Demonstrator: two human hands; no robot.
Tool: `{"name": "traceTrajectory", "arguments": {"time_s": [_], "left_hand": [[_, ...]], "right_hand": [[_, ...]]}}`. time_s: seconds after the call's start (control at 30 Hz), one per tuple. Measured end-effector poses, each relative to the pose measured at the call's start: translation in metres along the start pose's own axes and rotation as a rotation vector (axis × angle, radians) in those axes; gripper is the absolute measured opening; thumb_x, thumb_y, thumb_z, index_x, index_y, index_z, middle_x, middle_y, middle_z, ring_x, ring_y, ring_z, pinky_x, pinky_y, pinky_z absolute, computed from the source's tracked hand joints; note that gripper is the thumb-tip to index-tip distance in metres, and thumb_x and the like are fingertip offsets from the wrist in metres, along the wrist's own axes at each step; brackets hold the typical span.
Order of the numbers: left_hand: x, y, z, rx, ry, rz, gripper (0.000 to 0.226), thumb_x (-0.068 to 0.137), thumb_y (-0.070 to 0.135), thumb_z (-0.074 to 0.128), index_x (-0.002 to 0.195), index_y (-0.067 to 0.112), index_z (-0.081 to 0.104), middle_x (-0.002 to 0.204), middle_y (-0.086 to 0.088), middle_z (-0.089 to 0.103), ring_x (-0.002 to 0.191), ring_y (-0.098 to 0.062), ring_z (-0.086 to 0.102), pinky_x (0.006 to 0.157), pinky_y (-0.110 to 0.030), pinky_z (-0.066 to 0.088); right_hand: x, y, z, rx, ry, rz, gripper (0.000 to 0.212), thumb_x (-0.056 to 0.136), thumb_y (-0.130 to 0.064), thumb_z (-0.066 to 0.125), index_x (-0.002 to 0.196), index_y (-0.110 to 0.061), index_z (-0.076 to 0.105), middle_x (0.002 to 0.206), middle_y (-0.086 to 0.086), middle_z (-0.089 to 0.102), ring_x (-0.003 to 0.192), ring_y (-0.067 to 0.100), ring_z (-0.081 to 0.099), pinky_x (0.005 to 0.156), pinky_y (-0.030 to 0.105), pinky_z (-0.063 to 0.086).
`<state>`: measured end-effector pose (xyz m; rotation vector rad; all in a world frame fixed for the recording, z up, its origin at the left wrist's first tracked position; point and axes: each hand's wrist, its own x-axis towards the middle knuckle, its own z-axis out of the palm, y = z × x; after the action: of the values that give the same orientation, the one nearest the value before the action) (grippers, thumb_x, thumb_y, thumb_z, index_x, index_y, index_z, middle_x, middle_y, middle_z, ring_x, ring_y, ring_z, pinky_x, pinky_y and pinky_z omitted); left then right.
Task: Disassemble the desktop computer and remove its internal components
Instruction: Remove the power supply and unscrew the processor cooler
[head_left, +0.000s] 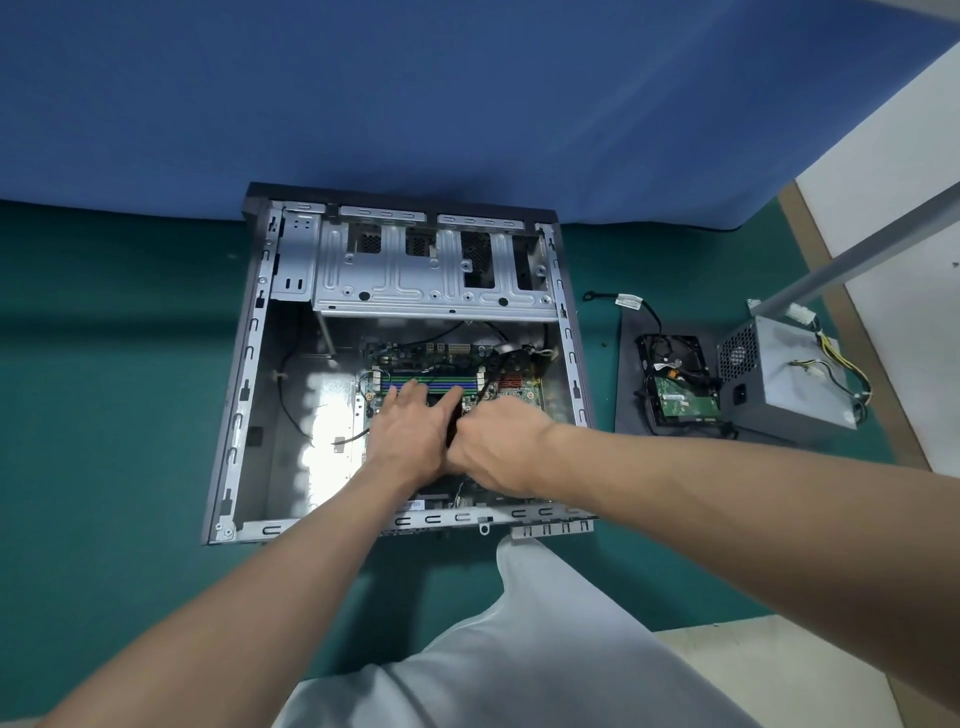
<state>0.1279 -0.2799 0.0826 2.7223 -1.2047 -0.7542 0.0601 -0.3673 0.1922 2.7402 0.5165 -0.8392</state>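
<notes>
Lying open on a green surface (104, 364): computer case (244, 384), motherboard (514, 387) inside. Left hand (410, 431), fingers straight, rests on a black part (453, 415) over the board; right hand (498, 447) curls round it. Hard drive (680, 387) and power supply (795, 384) sit beside the case.

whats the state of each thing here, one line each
case: open, lying flat
motherboard: in the case
black part: between both hands
left hand: fingers straight, resting on it
right hand: curled, gripping it
hard drive: out, on side panel
power supply: out, right of the case
</notes>
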Motion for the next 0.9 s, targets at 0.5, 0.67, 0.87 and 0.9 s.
{"name": "traceTrajectory", "arguments": {"time_s": [0.5, 0.67, 0.87, 0.9], "left_hand": [[-0.001, 0.0, -0.001, 0.007, -0.006, -0.006, 0.101, 0.071, 0.061, 0.073, 0.15, 0.034, 0.015, 0.152, -0.016, 0.03, 0.145, -0.03, 0.019, 0.119, -0.042, 0.016], [-0.001, 0.0, -0.001, -0.008, -0.011, 0.002, 0.095, 0.074, 0.056, 0.073, 0.15, 0.031, 0.021, 0.152, -0.016, 0.029, 0.145, -0.029, 0.017, 0.119, -0.04, 0.011], [-0.001, -0.001, -0.001, -0.001, -0.001, 0.006, 0.09, 0.072, 0.057, 0.073, 0.145, 0.027, 0.03, 0.151, -0.016, 0.032, 0.144, -0.03, 0.022, 0.12, -0.041, 0.014], [0.0, -0.001, -0.001, 0.006, -0.002, 0.013, 0.092, 0.072, 0.058, 0.072, 0.146, 0.03, 0.026, 0.15, -0.017, 0.032, 0.143, -0.03, 0.022, 0.12, -0.041, 0.014]], "right_hand": [[0.008, 0.021, -0.007, 0.764, -0.207, 0.65, 0.005, 0.09, -0.008, 0.045, 0.088, -0.008, 0.049, 0.083, 0.008, 0.055, 0.072, 0.023, 0.053, 0.057, 0.028, 0.045], [0.005, 0.012, -0.011, 0.001, -0.051, 0.018, 0.023, 0.097, -0.018, 0.044, 0.109, -0.01, 0.063, 0.099, 0.009, 0.063, 0.086, 0.028, 0.058, 0.061, 0.033, 0.039], [0.011, 0.025, -0.01, 0.566, -0.02, 0.309, 0.018, 0.089, -0.019, 0.06, 0.074, -0.011, 0.057, 0.077, 0.008, 0.052, 0.061, 0.022, 0.051, 0.055, 0.027, 0.039], [0.012, 0.026, -0.006, 0.693, -0.013, 0.432, 0.029, 0.091, -0.027, 0.059, 0.066, -0.013, 0.053, 0.075, 0.008, 0.053, 0.058, 0.021, 0.053, 0.052, 0.025, 0.04]]}}
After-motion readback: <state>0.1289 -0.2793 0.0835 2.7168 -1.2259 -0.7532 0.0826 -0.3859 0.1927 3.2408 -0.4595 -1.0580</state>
